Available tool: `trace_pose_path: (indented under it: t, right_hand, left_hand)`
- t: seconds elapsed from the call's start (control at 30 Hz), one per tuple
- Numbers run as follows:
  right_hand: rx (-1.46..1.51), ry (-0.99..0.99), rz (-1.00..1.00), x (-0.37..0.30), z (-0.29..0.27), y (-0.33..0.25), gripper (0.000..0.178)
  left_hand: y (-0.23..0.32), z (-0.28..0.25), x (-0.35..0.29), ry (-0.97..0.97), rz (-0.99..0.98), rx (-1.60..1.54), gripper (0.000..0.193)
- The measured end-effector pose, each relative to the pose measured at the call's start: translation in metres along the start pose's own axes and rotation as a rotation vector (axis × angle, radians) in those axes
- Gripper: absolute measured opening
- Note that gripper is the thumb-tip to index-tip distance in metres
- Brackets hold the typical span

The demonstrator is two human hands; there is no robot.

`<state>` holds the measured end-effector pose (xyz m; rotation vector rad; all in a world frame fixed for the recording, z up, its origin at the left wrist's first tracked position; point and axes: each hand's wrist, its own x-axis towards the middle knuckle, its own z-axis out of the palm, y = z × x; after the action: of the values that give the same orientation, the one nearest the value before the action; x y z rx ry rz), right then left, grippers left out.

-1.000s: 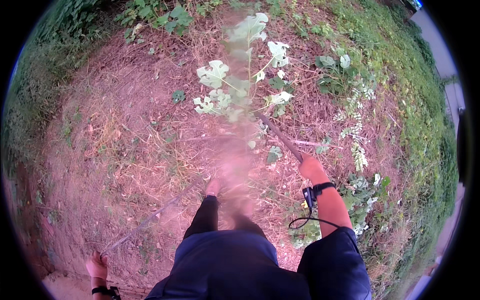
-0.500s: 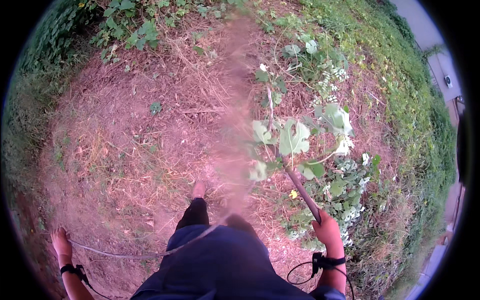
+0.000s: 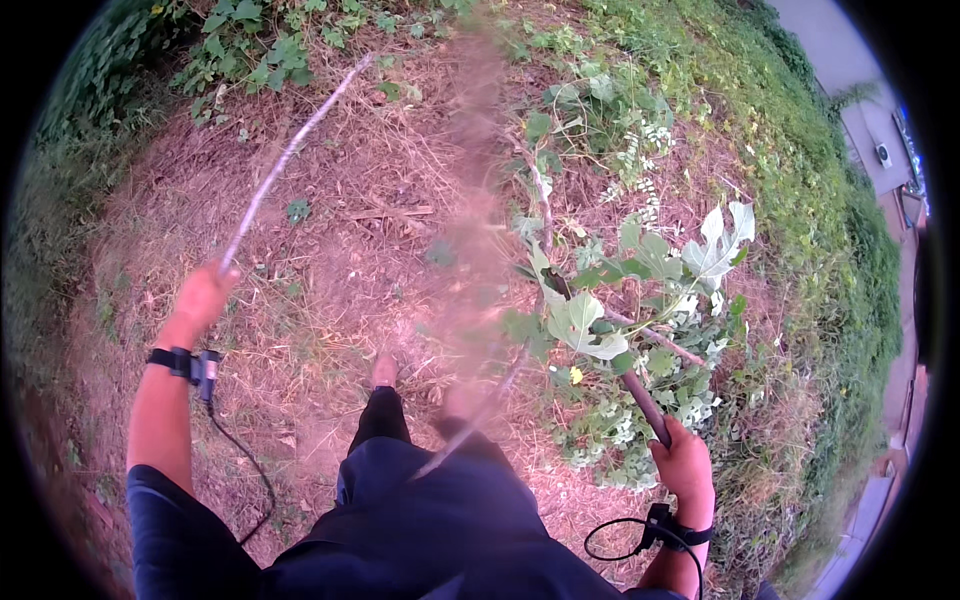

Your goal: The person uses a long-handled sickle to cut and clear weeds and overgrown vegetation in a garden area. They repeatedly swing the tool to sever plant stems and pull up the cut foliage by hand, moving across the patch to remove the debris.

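Note:
My left hand (image 3: 203, 298), slightly blurred, is raised over the ground and closed around the near end of a long pale stick (image 3: 285, 160). The stick slants up and away to the right, its far end by the green plants at the top. On the right, my right hand (image 3: 685, 462) grips the thick brown end of a leafy branch (image 3: 643, 403). Large lobed leaves (image 3: 580, 325) with pale undersides hang along the branch. A thin pale stem (image 3: 480, 415) crosses in front of my legs; whether it belongs to the branch I cannot tell.
Dry straw and reddish soil (image 3: 330, 240) cover the ground around my feet. Low leafy plants (image 3: 620, 430) grow beside the branch, and a green slope (image 3: 760, 130) rises to the right. Vines (image 3: 270, 50) stand at the far left. A blurred vertical smear crosses the middle of the picture.
My left hand has swung up and inward from the lower left; its stick, earlier lying across my body, points far ahead. My right hand and the leafy branch have shifted slightly right and nearer.

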<state>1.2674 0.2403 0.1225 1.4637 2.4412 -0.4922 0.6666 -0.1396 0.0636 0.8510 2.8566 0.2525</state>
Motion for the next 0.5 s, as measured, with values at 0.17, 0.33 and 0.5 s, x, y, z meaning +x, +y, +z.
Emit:
trace_pose_path:
  t: [0.17, 0.33, 0.5]
  right_hand:
    - [0.011, -0.008, -0.063, 0.02, 0.031, 0.009, 0.036]
    - [-0.022, -0.017, -0.174, 0.054, 0.048, 0.009, 0.036]
    - [0.001, -0.074, -0.195, 0.072, 0.048, -0.011, 0.033]
  left_hand:
    - [0.129, 0.089, -0.115, -1.032, -0.305, -0.777, 0.035]
    - [0.173, 0.128, -0.2, -1.349, -0.429, -1.054, 0.043]
    - [0.153, 0.134, -0.213, -1.237, -0.36, -1.045, 0.033]
